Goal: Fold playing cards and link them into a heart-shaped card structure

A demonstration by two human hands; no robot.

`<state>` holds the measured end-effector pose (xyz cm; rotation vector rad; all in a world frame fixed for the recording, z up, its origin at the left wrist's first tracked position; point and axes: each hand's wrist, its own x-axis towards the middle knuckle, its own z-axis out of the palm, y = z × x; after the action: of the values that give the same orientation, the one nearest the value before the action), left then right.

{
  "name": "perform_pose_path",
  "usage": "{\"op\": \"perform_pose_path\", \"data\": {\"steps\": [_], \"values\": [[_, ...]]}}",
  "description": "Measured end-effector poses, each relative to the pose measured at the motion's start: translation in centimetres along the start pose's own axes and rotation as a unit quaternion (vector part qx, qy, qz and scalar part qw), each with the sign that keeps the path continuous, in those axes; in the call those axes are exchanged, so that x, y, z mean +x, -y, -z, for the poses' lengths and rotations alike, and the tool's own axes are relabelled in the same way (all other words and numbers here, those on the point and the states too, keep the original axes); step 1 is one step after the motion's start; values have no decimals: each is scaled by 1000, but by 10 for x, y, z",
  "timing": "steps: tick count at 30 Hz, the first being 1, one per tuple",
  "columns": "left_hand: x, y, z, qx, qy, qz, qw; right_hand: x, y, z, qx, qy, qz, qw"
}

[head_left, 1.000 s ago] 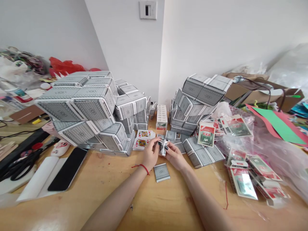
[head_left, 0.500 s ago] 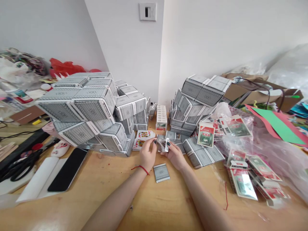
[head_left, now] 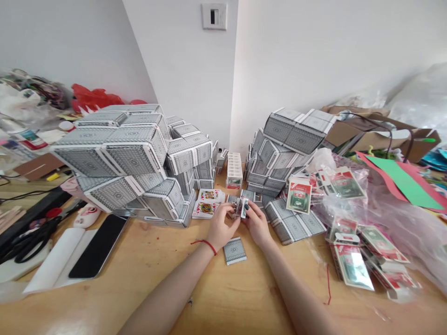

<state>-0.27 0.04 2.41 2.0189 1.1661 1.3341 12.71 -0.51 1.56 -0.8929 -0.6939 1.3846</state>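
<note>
Both of my hands meet over the wooden table (head_left: 223, 288) and pinch a few folded playing cards (head_left: 240, 206) between them. My left hand (head_left: 220, 228), with a red thread at its wrist, grips them from the left. My right hand (head_left: 256, 222), with dark nails, grips them from the right. A small stack of grey-backed cards (head_left: 234, 250) lies flat on the table just below my hands. Face-up court cards (head_left: 208, 203) lie just left of my fingers.
A big block built of grey-backed cards (head_left: 118, 158) stands at the left and a smaller one (head_left: 286, 139) at the right. A black phone (head_left: 98, 244) and scissors (head_left: 26, 237) lie at the left. Card packets in plastic (head_left: 352, 260) and coloured paper (head_left: 401, 181) lie at the right.
My fingers have worked the folded cards and closed tighter, and both hands have shifted slightly up and to the right. Everything else is unmoved.
</note>
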Motion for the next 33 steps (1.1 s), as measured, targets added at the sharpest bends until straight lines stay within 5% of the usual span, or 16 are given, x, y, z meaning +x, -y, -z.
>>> {"op": "perform_pose_path", "data": {"steps": [8,33], "values": [[2,-8,5,17,68,-34,997,1,-3,4,-58,9,12,998],[-6,6,-2,34,70,31,996,-2,5,0,-161,52,18,985]]}}
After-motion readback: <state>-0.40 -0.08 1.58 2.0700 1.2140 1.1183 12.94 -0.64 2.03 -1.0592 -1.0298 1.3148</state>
